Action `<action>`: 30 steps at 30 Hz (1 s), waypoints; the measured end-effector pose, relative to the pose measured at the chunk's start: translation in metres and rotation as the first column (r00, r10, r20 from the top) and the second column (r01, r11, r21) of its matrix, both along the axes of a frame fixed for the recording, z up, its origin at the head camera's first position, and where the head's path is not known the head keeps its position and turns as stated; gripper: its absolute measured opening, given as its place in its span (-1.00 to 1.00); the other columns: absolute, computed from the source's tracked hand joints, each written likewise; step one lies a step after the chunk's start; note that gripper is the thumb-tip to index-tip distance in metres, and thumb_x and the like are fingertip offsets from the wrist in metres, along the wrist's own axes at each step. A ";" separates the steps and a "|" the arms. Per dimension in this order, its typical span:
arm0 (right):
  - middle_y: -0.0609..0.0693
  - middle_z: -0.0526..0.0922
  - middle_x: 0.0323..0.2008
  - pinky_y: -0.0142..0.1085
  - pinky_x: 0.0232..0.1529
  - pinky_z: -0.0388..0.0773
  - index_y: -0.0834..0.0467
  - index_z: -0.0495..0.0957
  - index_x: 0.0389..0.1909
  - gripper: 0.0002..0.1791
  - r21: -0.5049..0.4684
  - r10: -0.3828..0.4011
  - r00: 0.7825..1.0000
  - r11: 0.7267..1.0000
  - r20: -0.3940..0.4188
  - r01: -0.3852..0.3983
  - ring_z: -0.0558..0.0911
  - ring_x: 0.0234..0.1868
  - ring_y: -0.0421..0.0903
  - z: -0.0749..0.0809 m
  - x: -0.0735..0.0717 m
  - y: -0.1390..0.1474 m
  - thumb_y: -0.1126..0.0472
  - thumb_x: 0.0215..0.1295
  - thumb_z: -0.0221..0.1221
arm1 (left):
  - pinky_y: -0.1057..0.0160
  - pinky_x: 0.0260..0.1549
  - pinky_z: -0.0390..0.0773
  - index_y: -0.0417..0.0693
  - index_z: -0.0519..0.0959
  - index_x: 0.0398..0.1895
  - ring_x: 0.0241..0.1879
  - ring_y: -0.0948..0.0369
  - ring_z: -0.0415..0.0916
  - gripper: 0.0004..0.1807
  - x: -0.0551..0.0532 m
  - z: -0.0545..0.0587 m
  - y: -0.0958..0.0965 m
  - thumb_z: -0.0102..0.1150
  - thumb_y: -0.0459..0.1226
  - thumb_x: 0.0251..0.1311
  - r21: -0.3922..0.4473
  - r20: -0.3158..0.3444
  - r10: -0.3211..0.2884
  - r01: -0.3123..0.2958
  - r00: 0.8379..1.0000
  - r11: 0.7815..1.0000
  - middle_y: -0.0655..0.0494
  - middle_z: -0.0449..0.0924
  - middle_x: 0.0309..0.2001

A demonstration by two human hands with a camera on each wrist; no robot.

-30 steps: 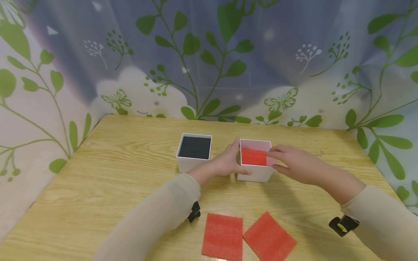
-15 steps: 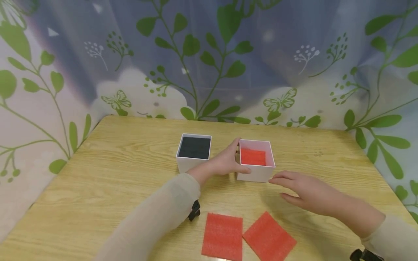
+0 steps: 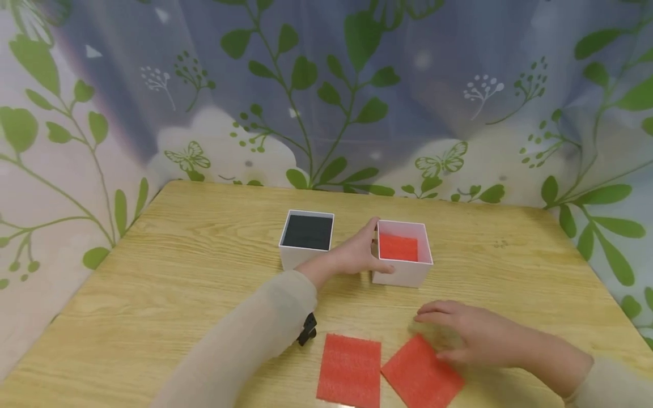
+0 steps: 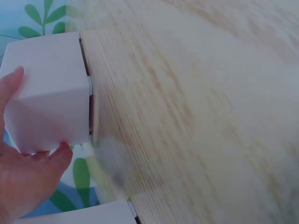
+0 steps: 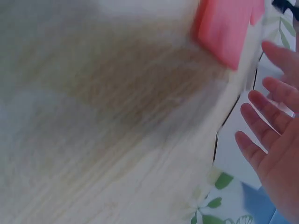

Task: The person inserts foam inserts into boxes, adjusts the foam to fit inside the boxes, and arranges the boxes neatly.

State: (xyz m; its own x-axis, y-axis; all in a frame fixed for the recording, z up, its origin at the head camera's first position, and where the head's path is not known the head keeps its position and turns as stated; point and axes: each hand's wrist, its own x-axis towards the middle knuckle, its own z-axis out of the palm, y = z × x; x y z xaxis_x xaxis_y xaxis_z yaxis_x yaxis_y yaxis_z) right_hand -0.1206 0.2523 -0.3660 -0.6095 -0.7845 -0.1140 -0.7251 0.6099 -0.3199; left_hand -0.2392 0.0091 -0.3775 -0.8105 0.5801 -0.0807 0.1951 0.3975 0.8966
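Note:
My left hand point(image 3: 357, 253) holds the right-hand white box point(image 3: 400, 274) from its left side, thumb on the front wall. In the left wrist view, fingers and thumb lie against two of the box's walls. Inside that box lies a red square piece point(image 3: 399, 247). My right hand point(image 3: 476, 334) hovers near the right one of two red squares point(image 3: 420, 374), which lies turned at an angle on the table. Its fingers are spread and relaxed in the right wrist view, with nothing between them, and the red square point(image 5: 226, 32) is a little way off.
A second red square point(image 3: 349, 368) lies beside the angled one, their edges close together. Left of my left hand stands another white box point(image 3: 293, 259) with a black piece point(image 3: 307, 231) in it. The wooden table point(image 3: 204, 272) ends at a leaf-patterned curtain point(image 3: 326, 136).
My right hand has drawn back from the right-hand white box and come down toward the angled red square. The left hand stays on the box.

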 end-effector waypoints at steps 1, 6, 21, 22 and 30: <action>-0.05 0.42 0.14 -0.14 -0.01 0.48 0.08 0.43 0.18 -0.40 0.008 0.011 1.000 1.000 0.017 -0.011 0.44 0.10 -0.03 -0.001 0.003 -0.001 0.02 0.10 0.31 | 0.21 0.15 0.27 -0.07 -0.10 0.38 0.20 0.11 0.27 0.05 0.000 0.000 0.001 0.44 -0.27 -0.08 -0.002 -0.004 0.000 0.000 1.000 1.000 0.07 0.25 0.19; -0.09 0.30 0.28 -0.19 0.01 0.47 -0.04 0.29 0.31 -0.19 0.017 0.038 0.986 0.999 0.164 -0.042 0.34 0.20 -0.04 -0.004 0.020 -0.009 -0.26 0.05 0.25 | 0.18 0.16 0.26 -0.01 -0.04 0.34 0.18 0.14 0.28 0.01 0.000 -0.002 0.003 0.45 -0.25 -0.09 -0.005 0.002 0.013 -0.013 1.000 1.000 0.12 0.28 0.17; -0.12 0.27 0.31 -0.07 0.06 0.43 -0.09 0.19 0.38 -0.10 0.056 0.128 0.988 0.989 0.087 -0.133 0.31 0.26 -0.02 -0.016 0.029 -0.011 -0.42 0.04 0.08 | 0.24 0.10 0.32 -0.02 -0.02 0.30 0.14 0.13 0.34 -0.04 -0.001 -0.002 0.002 0.44 -0.31 -0.09 0.041 0.016 0.007 -0.007 1.000 0.999 0.09 0.27 0.15; -0.11 0.28 0.30 -0.07 0.05 0.44 -0.08 0.21 0.37 -0.11 0.052 0.139 0.989 0.989 0.052 -0.142 0.32 0.24 -0.02 -0.017 0.029 -0.010 -0.42 0.04 0.08 | 0.24 0.10 0.33 -0.02 -0.01 0.30 0.14 0.13 0.34 -0.04 -0.001 -0.002 0.002 0.44 -0.31 -0.09 0.042 0.015 0.006 -0.007 1.000 0.999 0.09 0.27 0.15; -0.16 0.29 0.20 -0.17 0.01 0.46 -0.09 0.25 0.33 -0.14 0.019 0.112 0.993 0.993 0.039 -0.113 0.35 0.12 -0.11 -0.016 0.026 -0.011 -0.40 0.03 0.12 | 0.25 0.05 0.37 -0.01 -0.02 0.30 0.11 0.13 0.35 -0.04 -0.001 -0.004 0.002 0.44 -0.32 -0.09 0.044 0.023 -0.002 0.001 1.000 0.999 0.08 0.28 0.15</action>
State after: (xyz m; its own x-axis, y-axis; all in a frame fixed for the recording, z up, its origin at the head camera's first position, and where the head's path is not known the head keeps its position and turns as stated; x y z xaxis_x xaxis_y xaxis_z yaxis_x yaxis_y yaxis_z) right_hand -0.0948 0.2416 -0.3823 -0.5125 -0.8450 -0.1527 -0.7773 0.5321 -0.3357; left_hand -0.2402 0.0109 -0.3818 -0.8080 0.5846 -0.0739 0.1744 0.3570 0.9177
